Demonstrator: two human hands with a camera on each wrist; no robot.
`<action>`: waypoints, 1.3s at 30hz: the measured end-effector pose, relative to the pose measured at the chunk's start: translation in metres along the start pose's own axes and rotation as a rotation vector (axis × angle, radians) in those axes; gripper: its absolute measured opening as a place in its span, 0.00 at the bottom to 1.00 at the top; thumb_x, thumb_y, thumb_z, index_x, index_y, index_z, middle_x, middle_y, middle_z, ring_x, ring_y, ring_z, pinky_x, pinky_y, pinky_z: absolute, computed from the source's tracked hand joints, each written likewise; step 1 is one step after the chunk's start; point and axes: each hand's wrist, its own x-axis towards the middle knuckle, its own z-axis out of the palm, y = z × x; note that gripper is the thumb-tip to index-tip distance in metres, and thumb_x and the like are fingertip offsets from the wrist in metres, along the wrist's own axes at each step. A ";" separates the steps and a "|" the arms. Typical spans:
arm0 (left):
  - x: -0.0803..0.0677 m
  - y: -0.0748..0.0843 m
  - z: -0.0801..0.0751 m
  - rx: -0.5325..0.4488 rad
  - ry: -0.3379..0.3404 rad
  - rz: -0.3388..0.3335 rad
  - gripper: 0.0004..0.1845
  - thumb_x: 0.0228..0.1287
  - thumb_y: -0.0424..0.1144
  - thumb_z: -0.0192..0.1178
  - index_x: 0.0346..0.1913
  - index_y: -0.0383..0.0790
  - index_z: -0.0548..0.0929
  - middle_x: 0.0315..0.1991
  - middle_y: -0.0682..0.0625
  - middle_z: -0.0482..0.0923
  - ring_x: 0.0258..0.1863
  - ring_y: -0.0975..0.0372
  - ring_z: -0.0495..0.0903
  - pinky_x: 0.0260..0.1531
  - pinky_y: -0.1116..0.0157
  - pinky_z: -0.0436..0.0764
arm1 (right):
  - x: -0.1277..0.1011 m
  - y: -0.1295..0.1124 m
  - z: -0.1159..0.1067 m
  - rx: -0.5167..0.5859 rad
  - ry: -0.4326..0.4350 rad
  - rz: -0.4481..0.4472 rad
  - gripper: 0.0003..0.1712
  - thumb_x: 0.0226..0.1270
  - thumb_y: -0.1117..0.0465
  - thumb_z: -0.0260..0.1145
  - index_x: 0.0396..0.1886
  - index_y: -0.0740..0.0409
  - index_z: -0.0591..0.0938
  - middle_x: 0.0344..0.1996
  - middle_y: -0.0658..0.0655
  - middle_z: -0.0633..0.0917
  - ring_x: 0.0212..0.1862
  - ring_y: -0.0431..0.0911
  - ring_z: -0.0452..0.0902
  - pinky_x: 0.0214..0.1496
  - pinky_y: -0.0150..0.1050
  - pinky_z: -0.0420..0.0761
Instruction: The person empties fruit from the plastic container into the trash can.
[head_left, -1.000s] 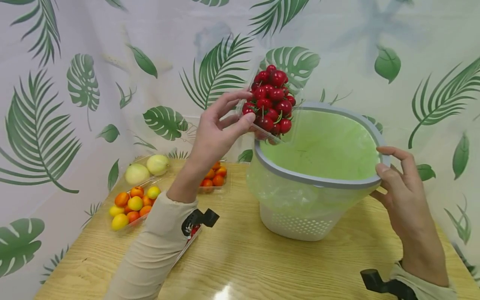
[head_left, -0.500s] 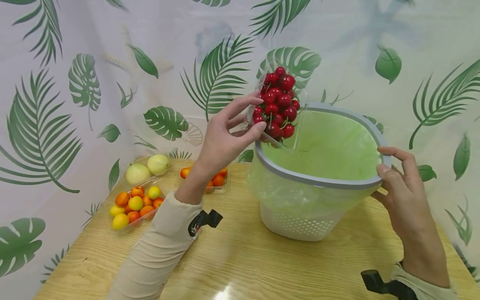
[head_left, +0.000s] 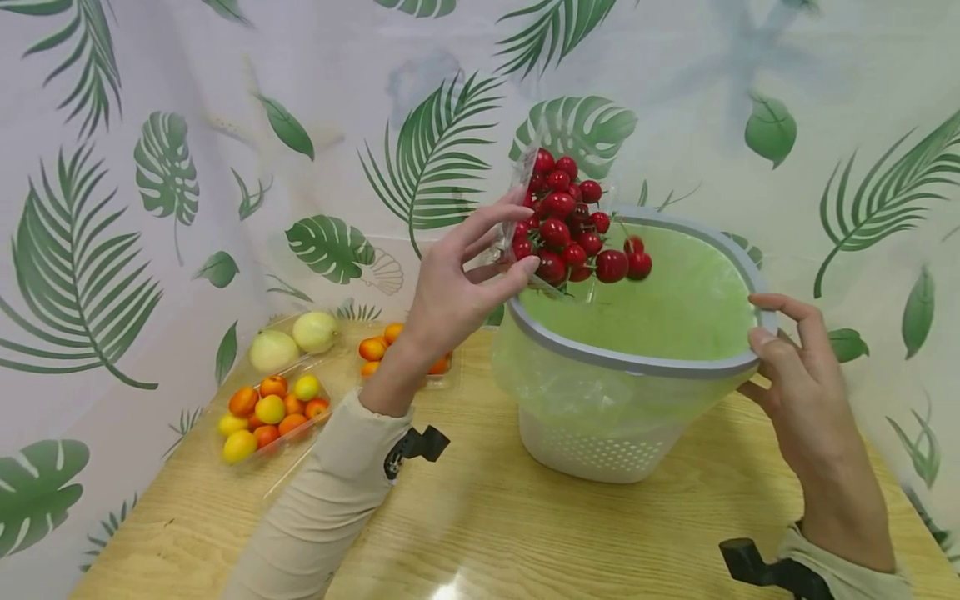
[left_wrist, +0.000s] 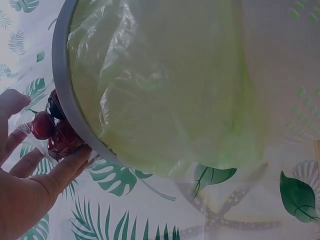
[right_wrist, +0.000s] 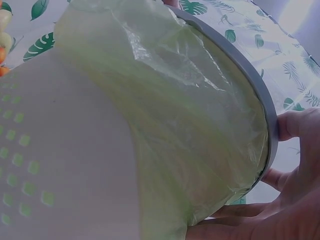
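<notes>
Leaf-print curtains back the wooden table (head_left: 487, 533). Left hand (head_left: 457, 287) pinches a clear tray (head_left: 525, 250) of cherries (head_left: 570, 229), tilted rightward over the bin (head_left: 637, 362); right hand (head_left: 802, 375) grips its far rim.

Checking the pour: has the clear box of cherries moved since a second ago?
Yes. The clear box of cherries has tipped right, further over the bin's grey rim, and cherries are spilling into the green liner.
</notes>
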 end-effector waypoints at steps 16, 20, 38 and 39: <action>-0.005 -0.008 0.005 0.077 -0.022 0.079 0.22 0.65 0.29 0.68 0.62 0.35 0.81 0.75 0.54 0.68 0.71 0.62 0.71 0.52 0.60 0.85 | 0.000 0.000 0.000 -0.001 0.000 0.009 0.23 0.83 0.64 0.47 0.72 0.50 0.65 0.61 0.59 0.72 0.55 0.47 0.77 0.45 0.31 0.80; -0.005 -0.010 0.007 0.113 -0.033 0.121 0.22 0.65 0.28 0.68 0.62 0.35 0.81 0.75 0.52 0.67 0.72 0.62 0.69 0.51 0.62 0.84 | 0.000 0.000 0.000 -0.009 -0.001 0.010 0.23 0.83 0.63 0.47 0.73 0.49 0.64 0.63 0.58 0.71 0.56 0.47 0.77 0.45 0.30 0.80; -0.007 -0.010 0.011 0.151 -0.013 0.177 0.23 0.63 0.28 0.69 0.61 0.34 0.81 0.75 0.48 0.68 0.69 0.61 0.73 0.52 0.62 0.84 | 0.000 -0.001 0.001 -0.006 -0.004 0.006 0.22 0.83 0.64 0.47 0.72 0.50 0.64 0.62 0.58 0.72 0.55 0.46 0.77 0.45 0.30 0.81; -0.007 -0.010 0.011 0.152 -0.014 0.180 0.23 0.63 0.28 0.69 0.61 0.34 0.81 0.75 0.48 0.68 0.69 0.61 0.73 0.53 0.62 0.84 | 0.000 -0.001 0.001 -0.007 -0.004 0.006 0.22 0.83 0.64 0.47 0.72 0.50 0.64 0.62 0.58 0.72 0.55 0.46 0.77 0.45 0.30 0.81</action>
